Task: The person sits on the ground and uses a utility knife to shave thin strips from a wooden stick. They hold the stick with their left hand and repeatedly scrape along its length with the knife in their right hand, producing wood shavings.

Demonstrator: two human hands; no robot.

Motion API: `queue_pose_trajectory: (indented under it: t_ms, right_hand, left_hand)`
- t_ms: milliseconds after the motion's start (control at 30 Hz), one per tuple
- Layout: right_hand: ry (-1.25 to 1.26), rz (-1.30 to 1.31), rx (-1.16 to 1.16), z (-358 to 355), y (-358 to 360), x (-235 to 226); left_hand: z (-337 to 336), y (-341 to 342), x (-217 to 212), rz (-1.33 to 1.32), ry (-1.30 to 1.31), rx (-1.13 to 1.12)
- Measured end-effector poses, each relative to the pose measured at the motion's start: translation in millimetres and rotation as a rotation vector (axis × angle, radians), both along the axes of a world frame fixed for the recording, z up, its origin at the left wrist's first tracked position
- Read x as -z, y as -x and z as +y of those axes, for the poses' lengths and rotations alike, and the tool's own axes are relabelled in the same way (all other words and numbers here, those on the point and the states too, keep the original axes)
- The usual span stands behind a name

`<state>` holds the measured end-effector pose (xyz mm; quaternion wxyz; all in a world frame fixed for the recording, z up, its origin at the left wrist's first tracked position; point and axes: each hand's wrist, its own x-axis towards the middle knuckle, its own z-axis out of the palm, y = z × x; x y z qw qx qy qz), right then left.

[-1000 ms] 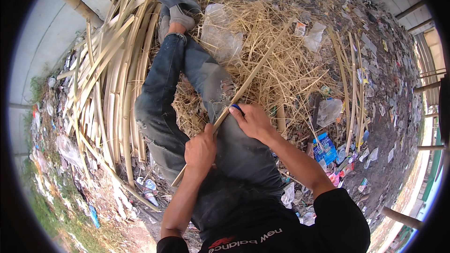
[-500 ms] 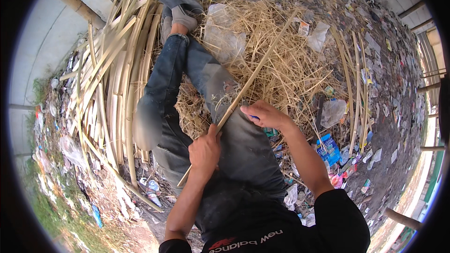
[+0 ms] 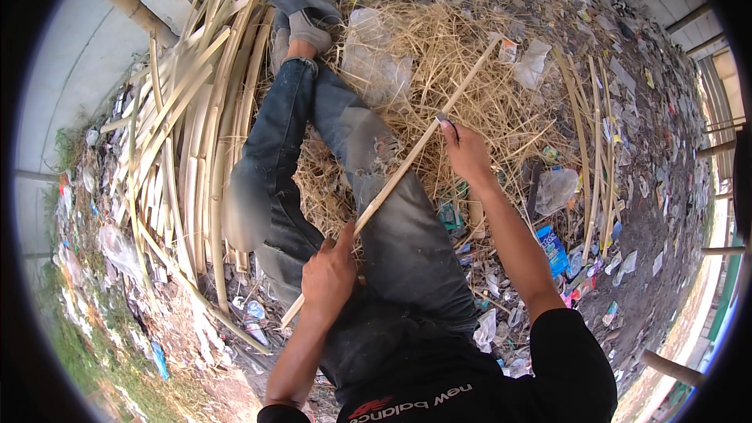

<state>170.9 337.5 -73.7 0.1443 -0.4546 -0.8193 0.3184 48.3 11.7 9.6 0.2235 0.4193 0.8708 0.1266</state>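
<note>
You had the long, thin, tan bamboo strip (image 3: pixel 399 173) slanted across your faded blue denim thigh (image 3: pixel 415 266).
Yr left hand (image 3: pixel 329 272) curled round its lower pt; yr right hand (image 3: pixel 468 152) pinched a small metal-tipped knife (image 3: pixel 441 117) agst its upper pt, w/ far end over dry straw-coloured shavings (image 3: pixel 517 117).

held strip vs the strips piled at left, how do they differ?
The held strip is single; the piled strips are many. The held strip slants across a thigh, in the left hand; the piled strips lie on the ground, out of both hands. Both look pale, long and narrow.
</note>
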Motion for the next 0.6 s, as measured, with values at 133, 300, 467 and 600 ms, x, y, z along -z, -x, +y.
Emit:
queue_pose_trajectory:
  t_ms: [133,300,467,600]
  right_hand:
    - [0.033,-0.031,0.128,45.0,-2.4,11.6]
    - [0.068,0.0,0.195,56.9,-0.4,2.3]
    - [0.065,-0.037,0.162,56.4,-2.7,21.4]
    - [0.141,0.016,0.182,51.1,-6.9,25.5]
  left_hand:
    - [-25.9,6.2,-1.9,0.004,-0.028,-0.01]
    - [-73.7,18.5,-10.3,0.011,-0.008,-0.016]
    - [-97.2,20.0,-14.5,0.067,-0.02,-0.01]
    - [-103.0,16.3,-6.9,0.105,-0.023,-0.024]
